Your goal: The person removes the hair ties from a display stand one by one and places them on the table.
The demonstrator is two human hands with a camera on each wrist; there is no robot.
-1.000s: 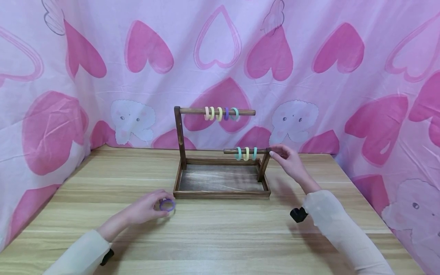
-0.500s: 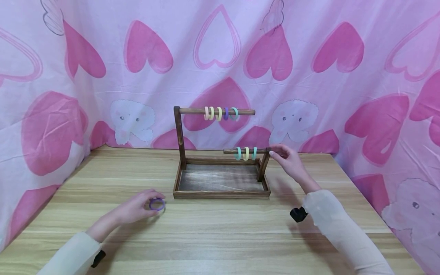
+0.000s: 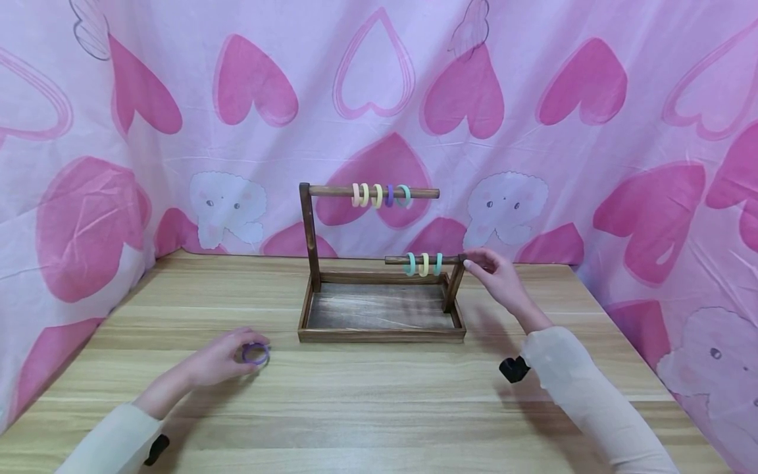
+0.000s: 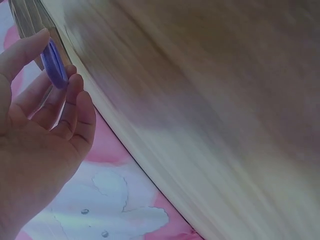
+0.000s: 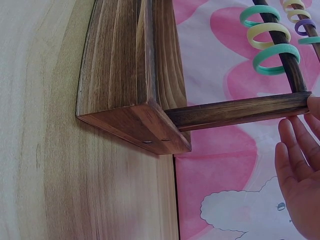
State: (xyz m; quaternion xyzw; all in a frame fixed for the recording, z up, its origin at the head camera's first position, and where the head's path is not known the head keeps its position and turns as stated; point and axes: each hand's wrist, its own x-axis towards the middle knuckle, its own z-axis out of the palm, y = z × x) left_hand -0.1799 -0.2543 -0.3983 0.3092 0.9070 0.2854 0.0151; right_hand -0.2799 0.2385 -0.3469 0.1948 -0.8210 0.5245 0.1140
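My left hand (image 3: 216,359) pinches a purple hair tie (image 4: 54,65) between thumb and fingertips, low over the table to the left of a dark wooden display stand (image 3: 381,336). The ring stands out plainly in the left wrist view, its band seen nearly edge-on. At the stand's right side, my right hand (image 3: 499,280) holds the top of the short post (image 5: 240,111), thumb at the front and fingers behind. From the lower bar (image 3: 395,261) hang two teal hair ties and a yellow one (image 3: 424,264) between them.
Pale, yellow, purple and teal hair ties hang on the stand's upper bar (image 3: 426,194), which a tall left post (image 3: 310,237) supports. A shallow tray forms the base. Light wooden tabletop (image 3: 379,408) surrounds it, and a pink heart-patterned cloth (image 3: 379,66) rises behind and at both sides.
My left hand has drawn away leftward from the stand's front left corner, carrying the purple hair tie. The right hand and the stand stay where they were.
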